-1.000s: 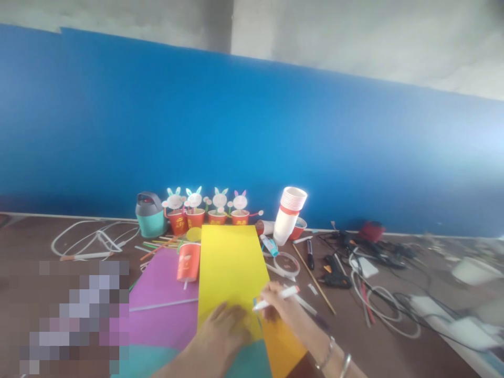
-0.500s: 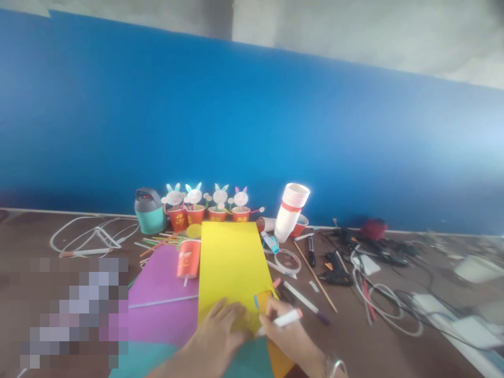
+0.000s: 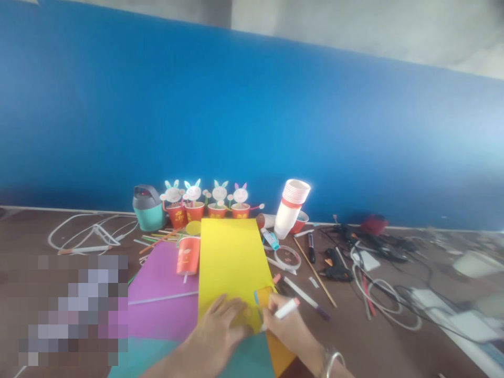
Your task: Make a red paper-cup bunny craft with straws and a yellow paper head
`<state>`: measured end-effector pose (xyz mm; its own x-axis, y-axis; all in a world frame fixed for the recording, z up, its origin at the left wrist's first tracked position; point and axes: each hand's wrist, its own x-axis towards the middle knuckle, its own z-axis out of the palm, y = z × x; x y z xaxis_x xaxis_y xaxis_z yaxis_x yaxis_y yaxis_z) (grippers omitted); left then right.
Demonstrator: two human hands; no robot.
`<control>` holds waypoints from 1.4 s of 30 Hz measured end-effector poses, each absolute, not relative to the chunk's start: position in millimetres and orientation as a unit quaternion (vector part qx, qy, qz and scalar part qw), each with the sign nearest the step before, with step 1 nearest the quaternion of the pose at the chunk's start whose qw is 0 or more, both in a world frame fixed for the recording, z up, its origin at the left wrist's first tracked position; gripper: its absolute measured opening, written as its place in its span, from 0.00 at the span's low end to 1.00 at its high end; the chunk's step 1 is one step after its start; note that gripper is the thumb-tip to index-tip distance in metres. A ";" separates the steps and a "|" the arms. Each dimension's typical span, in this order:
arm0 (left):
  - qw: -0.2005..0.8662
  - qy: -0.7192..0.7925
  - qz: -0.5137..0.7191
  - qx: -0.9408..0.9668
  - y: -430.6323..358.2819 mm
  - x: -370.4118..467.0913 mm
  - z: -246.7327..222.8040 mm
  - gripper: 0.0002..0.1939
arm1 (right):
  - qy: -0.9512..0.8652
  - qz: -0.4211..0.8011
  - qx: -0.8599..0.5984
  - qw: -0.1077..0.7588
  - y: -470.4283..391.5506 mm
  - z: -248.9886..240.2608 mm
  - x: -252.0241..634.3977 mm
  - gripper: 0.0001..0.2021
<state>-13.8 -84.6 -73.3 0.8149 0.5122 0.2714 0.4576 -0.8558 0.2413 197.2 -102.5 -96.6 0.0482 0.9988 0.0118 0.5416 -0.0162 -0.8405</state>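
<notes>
A long yellow sheet point(image 3: 230, 257) lies in front of me, over purple paper point(image 3: 161, 315) and teal paper point(image 3: 252, 357). My left hand point(image 3: 224, 328) rests on its lower part with the fingers spread. Gripped in my right hand point(image 3: 285, 325) is a white marker point(image 3: 287, 308) with a pinkish end, its tip pointing down at the sheet's lower right edge. An orange sheet point(image 3: 280, 353) lies partly under my right hand. To the left, an orange-red paper cup point(image 3: 188, 256) lies on the purple paper.
Several red cups with rabbit figures point(image 3: 217, 210) stand at the back, beside a teal container point(image 3: 149, 212). A stack of white cups point(image 3: 291, 210) leans right of them. Markers, a wooden stick point(image 3: 315, 272), a black glue gun point(image 3: 336, 266) and cables point(image 3: 388, 310) lie at right.
The right hand's marker has tilted more upright, its rear end shifting slightly left and up. My left hand stays nearly where it was. The whole view has shifted slightly.
</notes>
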 end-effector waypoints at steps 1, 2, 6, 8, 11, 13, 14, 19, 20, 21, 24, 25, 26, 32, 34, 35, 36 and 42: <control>0.083 0.256 0.169 0.948 -84.6 -13.8 -72.9 0.14 | -0.609 0.323 -0.634 0.349 -102.6 -96.8 196.9 0.11; 0.083 0.257 0.174 0.947 -84.7 -13.9 -72.6 0.14 | -0.611 0.320 -0.634 0.349 -102.8 -96.8 196.7 0.11; 0.084 0.256 0.185 0.945 -84.4 -14.4 -72.6 0.14 | -0.611 0.323 -0.631 0.352 -103.4 -96.4 196.5 0.12; 0.083 0.254 0.181 0.946 -84.2 -14.5 -73.4 0.14 | -0.610 0.331 -0.628 0.353 -103.6 -95.9 196.5 0.12; 0.082 0.258 0.182 0.945 -84.1 -14.2 -74.6 0.14 | -0.608 0.334 -0.626 0.357 -103.8 -95.2 196.3 0.13; 0.082 0.261 0.184 0.944 -84.1 -13.9 -74.4 0.14 | -0.607 0.334 -0.626 0.359 -103.8 -95.2 196.4 0.13; 0.083 0.261 0.183 0.944 -84.1 -13.7 -73.9 0.14 | -0.607 0.334 -0.626 0.357 -103.8 -95.4 196.5 0.13; 0.091 0.258 0.173 0.946 -84.1 -13.1 -70.4 0.14 | -0.614 0.327 -0.629 0.347 -103.7 -96.5 197.3 0.13; 0.092 0.257 0.172 0.947 -84.1 -13.1 -70.2 0.14 | -0.615 0.324 -0.630 0.346 -103.6 -96.4 197.3 0.13; 0.093 0.256 0.170 0.947 -84.1 -13.2 -70.3 0.14 | -0.617 0.322 -0.630 0.345 -103.5 -96.3 197.3 0.13; 0.093 0.256 0.171 0.947 -84.1 -13.7 -70.9 0.14 | -0.619 0.320 -0.632 0.340 -103.1 -95.8 197.1 0.13; 0.094 0.256 0.172 0.947 -84.1 -13.8 -70.9 0.14 | -0.618 0.321 -0.633 0.338 -103.0 -95.8 197.1 0.14; 0.095 0.255 0.173 0.947 -84.1 -14.0 -70.7 0.15 | -0.618 0.322 -0.633 0.337 -102.8 -95.8 197.2 0.14; 0.086 0.250 0.176 0.948 -84.4 -14.6 -67.4 0.14 | -0.604 0.341 -0.631 0.346 -102.6 -96.5 196.7 0.15; 0.084 0.247 0.183 0.948 -84.1 -14.9 -69.5 0.14 | -0.597 0.352 -0.632 0.348 -102.8 -96.6 196.0 0.14; 0.083 0.245 0.188 0.948 -84.0 -14.9 -71.5 0.14 | -0.595 0.354 -0.632 0.348 -102.8 -96.5 195.7 0.14; 0.081 0.245 0.196 0.946 -83.8 -14.9 -73.9 0.14 | -0.595 0.354 -0.632 0.349 -102.9 -96.2 195.4 0.13; 0.087 0.250 0.203 0.943 -83.6 -14.2 -79.0 0.15 | -0.605 0.330 -0.635 0.349 -102.7 -91.2 194.8 0.14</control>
<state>-14.2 -83.6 -79.0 0.7926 0.5069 0.3390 0.4364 -0.8598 0.2653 194.8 -102.7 -91.2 0.0503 0.9987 0.0039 0.5380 -0.0238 -0.8426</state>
